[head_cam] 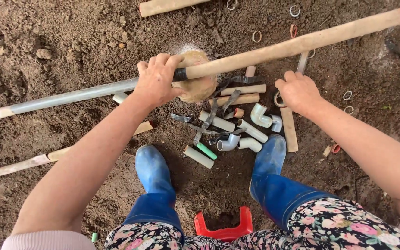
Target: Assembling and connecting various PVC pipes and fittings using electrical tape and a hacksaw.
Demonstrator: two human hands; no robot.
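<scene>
Left hand is wrapped around the long pipe at its black joint above the fittings, right hand curled on the tape roll; pipe looks stiff, light, probably whippy.

We see dark brown soil under everything. The long pipe is tan and mud-stained, joined by a black tape band to a grey pipe with a cream end. The round stone is sandy brown. The elbow fittings are white, the short pipe pieces beige, one short piece bright green. Our rubber boots are blue, our trousers dark with pink and white flowers, our sleeves pale pink. The small plastic stool is red.
</scene>
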